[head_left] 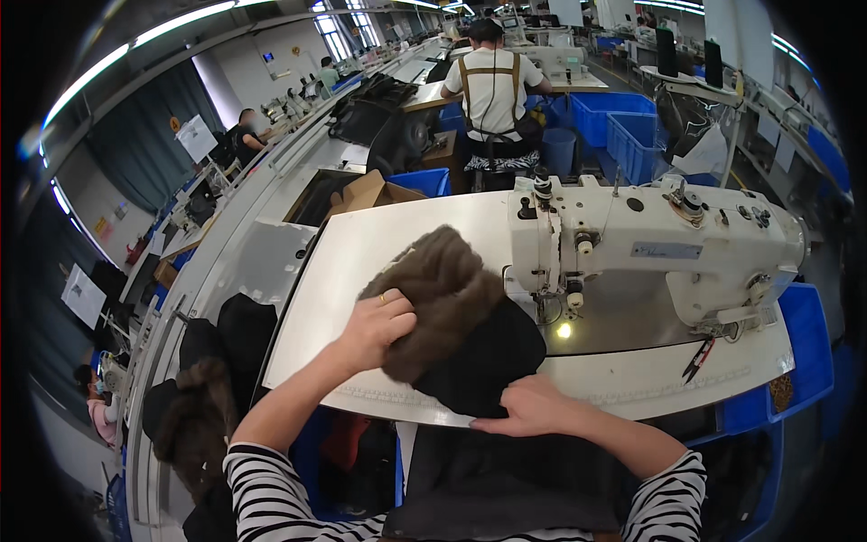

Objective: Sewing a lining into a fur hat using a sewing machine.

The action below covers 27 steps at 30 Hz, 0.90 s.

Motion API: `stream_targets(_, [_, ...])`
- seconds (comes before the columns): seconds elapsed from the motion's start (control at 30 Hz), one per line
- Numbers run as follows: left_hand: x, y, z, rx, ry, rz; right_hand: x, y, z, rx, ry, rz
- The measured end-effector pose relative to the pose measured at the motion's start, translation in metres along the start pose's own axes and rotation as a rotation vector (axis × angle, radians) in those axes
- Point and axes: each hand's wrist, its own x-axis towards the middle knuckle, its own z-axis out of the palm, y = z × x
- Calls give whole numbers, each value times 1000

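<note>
Now gripping the brown fur piece (438,298) by its left edge with the left hand (384,330), fingers curled over and closed on the fur, with a gold-coloured ring (383,298) on one of them. Touching the black fabric (492,361) at its lower right edge with the right hand (528,406), thumb stretched out leftward and other fingers bent; cannot tell whether pinching the cloth or only pressing on it. Lying both together on the white bench (361,244), fur to the upper left, black fabric to the lower right, partly overhung by the fur; cannot tell whether sewn together or merely overlapping.

Just to the right, on the same bench, a white sewing machine (641,226), with a bright spot of light (564,331) beneath its needle end. Further right, near the front edge, a pair of red-and-black snips (697,359), just above a ruler strip (668,388) along that edge. Beyond the bench's left side, a heap of brown fur and black pieces (208,388). Behind the bench, an open cardboard box (366,192) beside a blue bin (424,182), and, seen from the back, a seated co-worker (488,81) in a white top.
</note>
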Motion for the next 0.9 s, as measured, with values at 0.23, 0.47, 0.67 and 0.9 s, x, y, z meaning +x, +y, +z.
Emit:
stream_targets(0.23, [-28,9,78,-1250,198,-657,37,5,27,597,278,5])
stream_targets(0.47, [-29,-15,73,-454,268,-371,13,2,17,470,104,74])
stream_targets(0.67, [-31,-69,69,-57,154,-131,4,-28,28,403,292,-324])
stream_targets(0.9, [-30,-55,20,-495,-119,-726,24,-9,23,467,212,71])
